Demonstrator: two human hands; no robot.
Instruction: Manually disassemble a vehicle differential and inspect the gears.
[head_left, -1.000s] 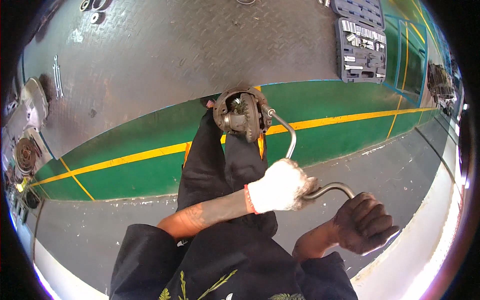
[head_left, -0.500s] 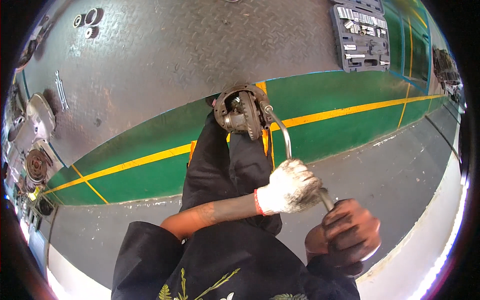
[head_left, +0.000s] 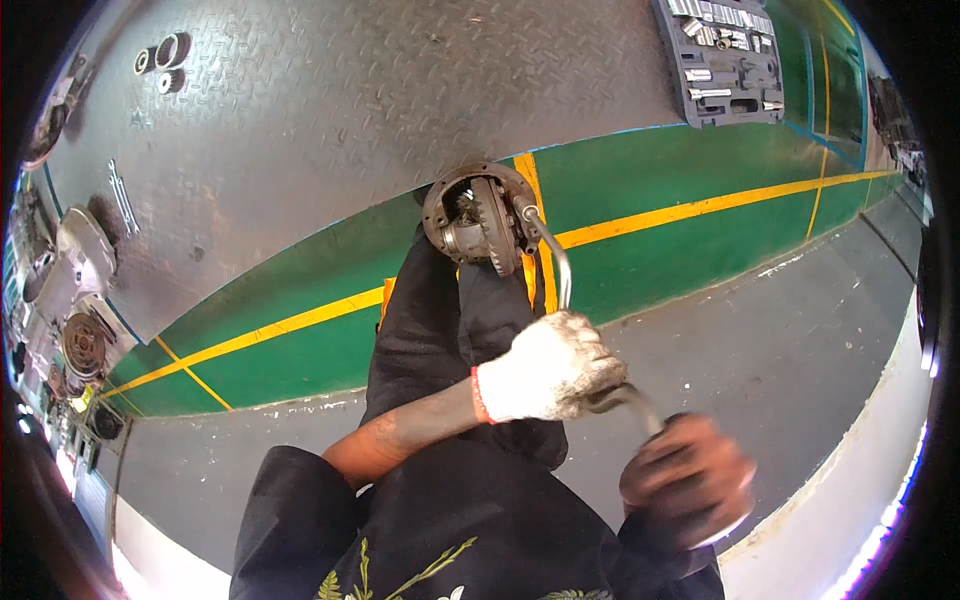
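A bent steel speed brace [head_left: 563, 275] runs from a bolt on the side of a differential [head_left: 464, 243] back toward me. The greasy round housing, with its toothed ring gear [head_left: 494, 225], rests at my knees by the table edge. My left hand [head_left: 550, 368], in a stained white knitted glove with a red cuff, is closed around the brace's cranked middle. At the brace's near end, my right hand [head_left: 688, 478] is wrapped round the handle and smeared by motion. The socket end meets the housing's right side; the bolt itself is hidden.
On the metal-plate table [head_left: 400, 90] lie an open socket set case [head_left: 735, 105] at the right, two spanners [head_left: 124, 200] at the left and several ring-shaped parts [head_left: 173, 50]. A round plate-like part [head_left: 85, 345] and other machine parts stand far left. My thighs are under the housing.
The brace's cranked middle and my left hand have shifted left and slightly up. My right hand stays at the handle end, now more blurred. The view has tilted a little.
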